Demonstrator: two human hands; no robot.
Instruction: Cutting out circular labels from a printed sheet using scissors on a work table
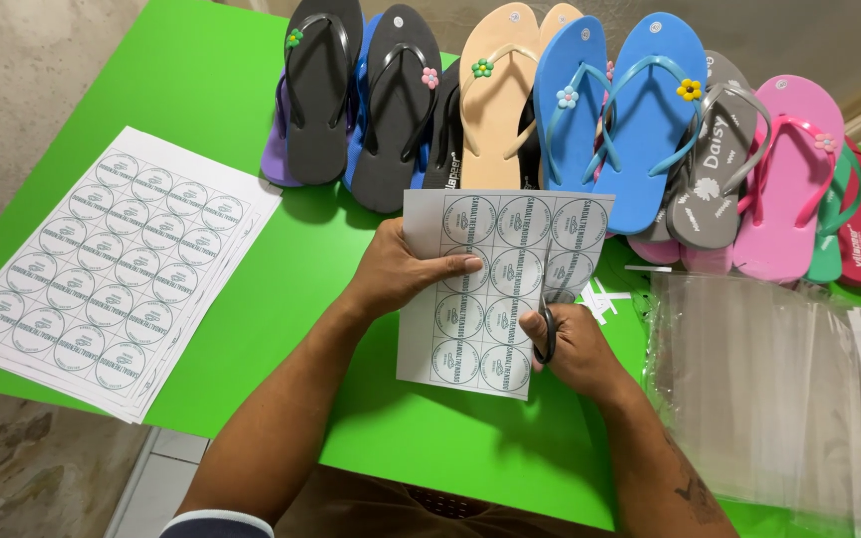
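Near the middle of the frame the left hand [403,269] pinches the left edge of a sheet of round labels [495,289], thumb lying across the printed face and the other fingers hidden behind the paper, so the sheet stands lifted off the counter [281,299] and tilts slightly. Just to the lower right of it, the right hand [580,344] is closed around the handles of a pair of scissors [546,309], whose thin metal blades run upward into the sheet along a line between two columns of circles; the hand touches the sheet's lower right edge. The sheet is thin white paper, rectangular, printed with rows of identical circular labels with fine green rings. The counter is a smooth, bright green board with a matte sheen. At the left of the frame lies a stack of uncut label sheets [112,274], flat, slightly fanned, well apart from both hands. Across the top of the frame stands a row of flip-flops [570,120] leaning upright, made of soft foam-like rubber in black, beige, blue, grey, pink and green, several with small flower buttons on the straps. At the lower right lies a pile of clear plastic bags [749,389], glossy and crinkled, just beside the right forearm. Small white paper offcuts [605,299] lie on the counter just right of the scissors.
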